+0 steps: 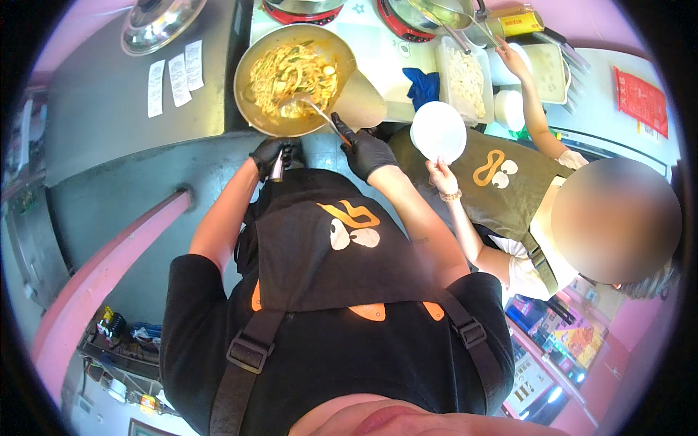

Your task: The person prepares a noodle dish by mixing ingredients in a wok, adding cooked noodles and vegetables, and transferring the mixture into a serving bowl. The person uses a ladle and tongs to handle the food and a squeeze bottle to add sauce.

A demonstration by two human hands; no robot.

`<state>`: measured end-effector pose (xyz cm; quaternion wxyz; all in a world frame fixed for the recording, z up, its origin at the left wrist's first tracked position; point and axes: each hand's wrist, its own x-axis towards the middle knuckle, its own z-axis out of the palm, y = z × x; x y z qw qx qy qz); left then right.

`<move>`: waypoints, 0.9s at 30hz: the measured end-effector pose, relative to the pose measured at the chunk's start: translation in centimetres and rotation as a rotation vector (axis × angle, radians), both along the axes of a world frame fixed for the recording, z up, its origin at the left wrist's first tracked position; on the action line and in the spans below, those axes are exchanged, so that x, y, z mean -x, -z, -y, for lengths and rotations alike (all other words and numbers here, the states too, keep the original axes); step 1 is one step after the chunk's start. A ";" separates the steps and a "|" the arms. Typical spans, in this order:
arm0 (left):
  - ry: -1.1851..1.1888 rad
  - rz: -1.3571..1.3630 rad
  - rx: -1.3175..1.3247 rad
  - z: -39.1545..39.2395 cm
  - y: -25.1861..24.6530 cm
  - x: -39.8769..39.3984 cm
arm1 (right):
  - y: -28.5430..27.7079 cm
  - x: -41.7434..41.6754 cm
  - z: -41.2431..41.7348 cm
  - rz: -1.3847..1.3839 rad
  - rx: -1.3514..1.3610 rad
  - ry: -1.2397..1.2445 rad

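Noodles with vegetables and egg pieces lie in a wide metal wok. My left hand, in a black glove, is closed around the wok's handle on the side nearest me. A metal spatula with an orange-brown handle end slants into the noodles. My right hand, also in a black glove, grips that spatula by its handle. The spatula's blade is partly buried in the food. Just right of my right hand, a co-worker's hand holds a white round bowl.
Three printed paper slips and a domed metal lid lie on the steel counter at left. A blue cloth and a tub of pale pieces sit at right. The co-worker's other hand reaches towards a second pan.
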<state>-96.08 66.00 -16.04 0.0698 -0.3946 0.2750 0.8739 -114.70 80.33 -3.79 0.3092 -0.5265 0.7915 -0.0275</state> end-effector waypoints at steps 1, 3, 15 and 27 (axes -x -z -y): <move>-0.019 -0.045 0.006 -0.6 -0.9 -0.9 | -0.5 -0.2 -0.4 0.034 0.052 -0.019; -0.047 0.059 0.067 -2.0 -1.0 -3.0 | -1.4 -1.4 -1.4 0.103 0.153 -0.051; -0.422 -0.026 -0.033 -11.0 -5.4 -13.1 | -4.5 -9.8 -6.7 0.255 0.134 -0.235; -0.547 -0.097 -0.062 -11.4 -2.6 -9.2 | -1.3 -3.8 -4.0 0.260 0.152 -0.373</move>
